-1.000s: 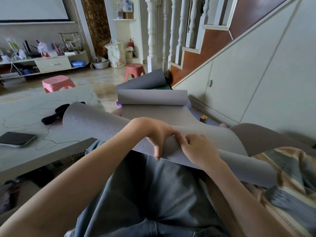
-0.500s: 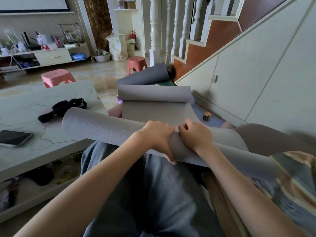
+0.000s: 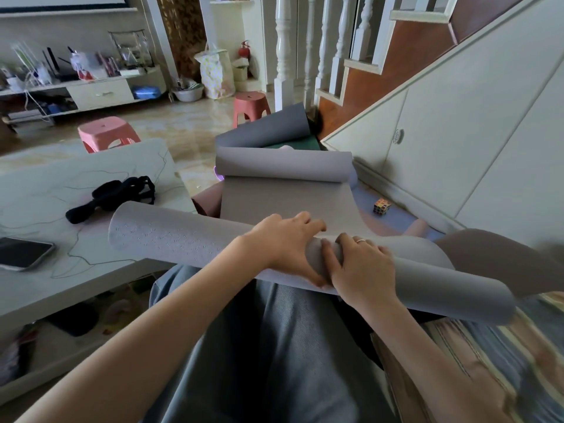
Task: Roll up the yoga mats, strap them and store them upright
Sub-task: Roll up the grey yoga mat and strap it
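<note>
Lap: at the bottom centre of the frame, grey-blue trousers (image 3: 274,355) fill the foreground, with a striped cushion (image 3: 494,361) at the lower right.
Left hand: the left hand (image 3: 283,242) lies over the top of the roll at frame centre, fingers curved across it and thumb down the near side, gripping the mat.
Right hand: the right hand (image 3: 363,267) sits just beside the left, touching it, fingers curled over the roll's crest, a ring on one finger; it too grips the mat.
Yoga mat: the grey yoga mat (image 3: 183,239) is partly rolled into a long tube lying across the lap from centre left to lower right; its unrolled part runs away toward the frame centre, where its far end curls up into a smaller roll.
Other mats: beyond that curl, another grey mat (image 3: 274,126) lies curved, with a dark green mat (image 3: 302,144) showing under it; pink and lilac mats lie at the sides of the unrolled part.
Tabletop: at the left, a pale marbled tabletop (image 3: 45,184) carries a black strap (image 3: 116,193) and a phone (image 3: 21,253) near the left edge.
Floor: a small colour cube (image 3: 382,206) lies right of the mat, near the white panelled stair wall.
Far room: two pink stools (image 3: 105,134) stand on the tiled floor at the upper left and upper centre, with a low cluttered shelf unit (image 3: 91,93) behind.
</note>
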A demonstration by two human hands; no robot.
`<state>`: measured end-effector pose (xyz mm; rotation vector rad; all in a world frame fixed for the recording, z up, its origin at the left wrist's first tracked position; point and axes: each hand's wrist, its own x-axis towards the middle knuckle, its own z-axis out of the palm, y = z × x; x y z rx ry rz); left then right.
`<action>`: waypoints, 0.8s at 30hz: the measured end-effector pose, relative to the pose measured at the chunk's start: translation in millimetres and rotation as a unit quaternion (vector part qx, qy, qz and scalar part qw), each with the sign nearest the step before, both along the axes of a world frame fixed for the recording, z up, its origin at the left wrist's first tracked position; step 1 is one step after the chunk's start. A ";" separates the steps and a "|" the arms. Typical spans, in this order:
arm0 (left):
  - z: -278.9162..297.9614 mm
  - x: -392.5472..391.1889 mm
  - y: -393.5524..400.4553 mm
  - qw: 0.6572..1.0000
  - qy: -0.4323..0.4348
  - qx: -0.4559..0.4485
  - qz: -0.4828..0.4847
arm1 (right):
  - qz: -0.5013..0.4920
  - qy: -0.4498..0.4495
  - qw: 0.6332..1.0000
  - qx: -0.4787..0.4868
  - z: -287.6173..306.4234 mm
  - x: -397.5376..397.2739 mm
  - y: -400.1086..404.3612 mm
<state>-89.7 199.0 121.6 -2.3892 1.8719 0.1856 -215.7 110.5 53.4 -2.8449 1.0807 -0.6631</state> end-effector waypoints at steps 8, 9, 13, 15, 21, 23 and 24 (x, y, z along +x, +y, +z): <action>-9.1 10.0 -5.2 0.996 -0.086 0.009 0.024 | 0.027 0.025 0.991 0.127 11.6 25.0 -34.5; -7.8 14.1 -9.0 0.997 -0.070 0.002 0.021 | 0.033 0.002 0.993 0.114 10.5 25.2 -35.2; 4.6 28.9 -21.8 0.997 0.043 0.017 0.060 | 0.024 -0.088 0.994 -0.053 5.7 13.7 -33.6; 8.3 32.8 -25.4 0.994 0.079 0.030 0.076 | 0.017 -0.045 0.996 -0.069 0.9 9.9 -32.8; -8.7 21.2 -23.0 0.995 -0.044 -0.038 0.083 | 0.052 0.008 0.998 -0.042 0.9 18.8 -53.6; -13.8 20.3 -17.9 0.990 -0.104 -0.035 0.090 | 0.058 0.020 0.998 -0.022 3.6 25.6 -64.5; -14.8 21.7 -16.6 0.989 -0.118 -0.026 0.090 | 0.064 0.027 0.998 -0.005 4.1 28.9 -69.3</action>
